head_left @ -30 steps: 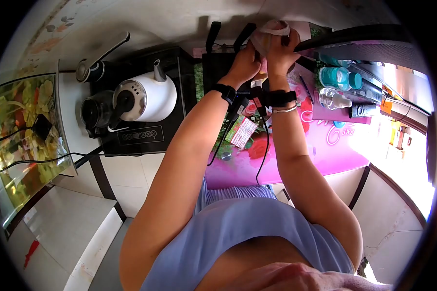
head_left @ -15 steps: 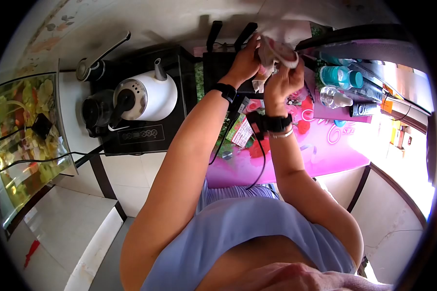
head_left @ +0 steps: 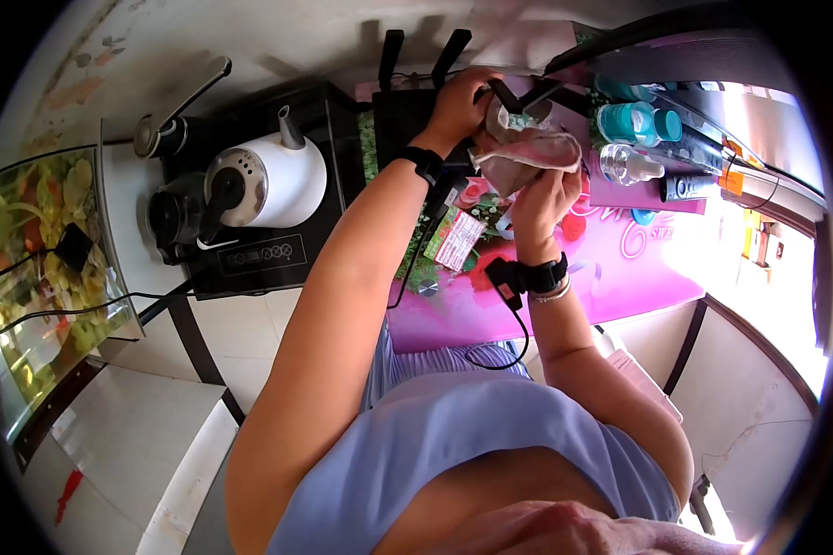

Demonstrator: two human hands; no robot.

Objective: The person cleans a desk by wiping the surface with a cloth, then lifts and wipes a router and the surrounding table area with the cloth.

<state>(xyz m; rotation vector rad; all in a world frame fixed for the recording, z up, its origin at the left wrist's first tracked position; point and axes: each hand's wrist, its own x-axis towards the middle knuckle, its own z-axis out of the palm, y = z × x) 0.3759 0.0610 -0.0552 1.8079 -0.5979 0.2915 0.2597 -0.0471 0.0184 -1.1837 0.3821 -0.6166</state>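
Observation:
A crumpled pinkish-grey cloth is held up over the back of the pink table, its rim curled toward me. My right hand pinches its lower right edge from below. At its upper left, my left hand has curled fingers against the cloth, partly hidden. Close to the left fingertips is a dark V-shaped bar. Behind the left wrist lies a black box, with two upright black antennas beside it.
To the left, a white kettle stands on a black cooktop. Bottles, one of them teal, stand at right below a dark screen. A printed packet lies on the pink table. A cable hangs from my right wrist.
The cloth has spread wider and come lower and nearer to me. My right hand has moved down with it. The view has shifted slightly, and the dark V-shaped bar now shows.

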